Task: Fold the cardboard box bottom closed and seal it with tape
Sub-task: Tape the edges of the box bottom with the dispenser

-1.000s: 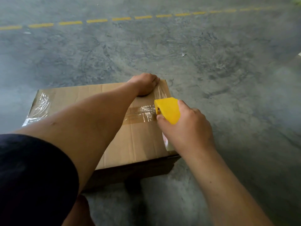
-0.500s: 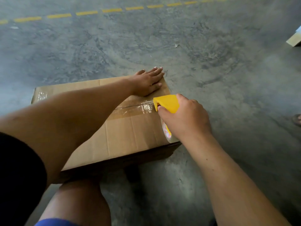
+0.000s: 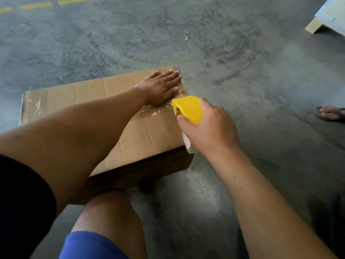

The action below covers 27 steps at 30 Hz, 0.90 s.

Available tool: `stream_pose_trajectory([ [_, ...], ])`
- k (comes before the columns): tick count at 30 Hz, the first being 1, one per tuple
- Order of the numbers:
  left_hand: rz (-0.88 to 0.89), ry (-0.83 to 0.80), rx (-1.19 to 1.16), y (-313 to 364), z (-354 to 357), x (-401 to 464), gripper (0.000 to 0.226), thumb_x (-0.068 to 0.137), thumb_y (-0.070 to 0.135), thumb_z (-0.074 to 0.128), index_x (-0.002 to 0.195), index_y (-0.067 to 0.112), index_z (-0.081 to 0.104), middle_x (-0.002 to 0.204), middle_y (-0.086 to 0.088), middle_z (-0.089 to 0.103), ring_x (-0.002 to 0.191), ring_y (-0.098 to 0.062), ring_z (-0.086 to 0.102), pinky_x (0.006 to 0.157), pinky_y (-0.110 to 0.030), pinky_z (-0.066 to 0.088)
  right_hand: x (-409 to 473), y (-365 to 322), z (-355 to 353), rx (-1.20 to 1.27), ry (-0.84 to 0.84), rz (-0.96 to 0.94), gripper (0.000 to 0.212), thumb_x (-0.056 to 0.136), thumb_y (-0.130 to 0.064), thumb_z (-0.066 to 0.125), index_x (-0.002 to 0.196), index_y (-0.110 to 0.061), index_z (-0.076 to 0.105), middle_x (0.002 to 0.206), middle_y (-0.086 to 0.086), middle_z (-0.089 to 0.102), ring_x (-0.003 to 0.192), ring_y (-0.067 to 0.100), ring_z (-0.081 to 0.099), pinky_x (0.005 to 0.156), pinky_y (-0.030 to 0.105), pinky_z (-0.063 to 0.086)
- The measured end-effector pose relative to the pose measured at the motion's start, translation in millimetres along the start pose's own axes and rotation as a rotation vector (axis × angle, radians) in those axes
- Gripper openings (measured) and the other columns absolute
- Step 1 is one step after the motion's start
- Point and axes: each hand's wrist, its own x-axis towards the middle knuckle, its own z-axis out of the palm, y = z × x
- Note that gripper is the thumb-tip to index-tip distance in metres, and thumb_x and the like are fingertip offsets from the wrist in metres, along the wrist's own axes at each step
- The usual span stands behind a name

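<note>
Flattened now, the left hand presses tape on the box; the right hand grips the dispenser. A crooked tear could lift the end.

One cardboard box on a concrete floor. One yellow tape dispenser holding one roll of clear tape. Two hands: left hand flat on the box top, right hand wrapped around the dispenser. One bare knee below the box. One sandalled foot at the right edge. Three yellow dashes painted at the top left.
</note>
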Motion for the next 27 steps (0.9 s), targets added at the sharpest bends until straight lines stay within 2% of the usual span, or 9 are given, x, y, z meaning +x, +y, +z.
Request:
stream_pose_trajectory([
  [6, 0.009, -0.012, 0.029, 0.6, -1.5, -1.2, 0.061, 0.104, 0.051, 0.014, 0.159, 0.024, 0.009, 0.166, 0.005, 0.002, 0.152, -0.012, 0.0, 0.122, -0.042, 0.003, -47.3, 14.6, 2.0, 0.034, 0.027, 0.01, 0.076, 0.08, -0.062, 0.056, 0.144, -0.025, 0.039, 0.114, 0.01, 0.057, 0.105, 0.031, 0.055, 0.075, 0.034, 0.041],
  [11, -0.009, -0.027, 0.053, 3.8, -2.4, 2.5, 0.063, 0.103, 0.053, 0.014, 0.159, 0.024, 0.008, 0.166, 0.005, 0.001, 0.152, -0.013, 0.0, 0.121, -0.041, 0.003, -42.6, 19.5, 9.6, 0.06, 0.076, 0.0, 0.076, 0.081, -0.062, 0.055, 0.144, -0.025, 0.038, 0.113, 0.01, 0.056, 0.103, 0.031, 0.055, 0.078, 0.035, 0.043],
  [18, -0.082, -0.152, 0.051, 16.1, -17.3, 3.5, 0.064, 0.104, 0.051, 0.016, 0.158, 0.021, 0.002, 0.166, 0.002, -0.003, 0.152, -0.017, -0.002, 0.122, -0.045, 0.003, -44.3, 27.9, 6.5, 0.092, 0.043, -0.002, 0.076, 0.083, -0.064, 0.05, 0.146, -0.025, 0.034, 0.113, 0.008, 0.055, 0.101, 0.028, 0.055, 0.07, 0.031, 0.036],
  [21, -0.134, -0.146, 0.006, 30.2, -22.1, -4.4, 0.067, 0.104, 0.052, 0.017, 0.158, 0.017, 0.002, 0.167, -0.001, -0.001, 0.152, -0.017, 0.0, 0.123, -0.044, 0.005, -46.1, 30.6, 3.4, 0.108, 0.006, -0.01, 0.077, 0.083, -0.065, 0.049, 0.147, -0.026, 0.032, 0.114, 0.008, 0.053, 0.102, 0.028, 0.055, 0.069, 0.03, 0.034],
  [24, -0.093, -0.125, 0.011, 49.0, -16.0, -20.5, 0.067, 0.104, 0.052, 0.02, 0.158, 0.015, 0.004, 0.167, -0.001, 0.0, 0.152, -0.017, 0.0, 0.122, -0.045, 0.007, -48.6, 31.3, 1.4, 0.142, -0.024, -0.022, 0.076, 0.082, -0.066, 0.05, 0.146, -0.028, 0.031, 0.113, 0.008, 0.053, 0.102, 0.03, 0.055, 0.073, 0.034, 0.043],
  [27, -0.044, -0.121, 0.033, 61.0, -6.6, -30.7, 0.066, 0.104, 0.051, 0.022, 0.158, 0.017, 0.005, 0.167, 0.0, 0.0, 0.152, -0.018, -0.001, 0.121, -0.047, 0.008, -51.2, 33.3, 0.0, 0.137, -0.029, -0.04, 0.077, 0.082, -0.066, 0.051, 0.146, -0.029, 0.03, 0.114, 0.008, 0.053, 0.102, 0.029, 0.055, 0.073, 0.034, 0.042],
])
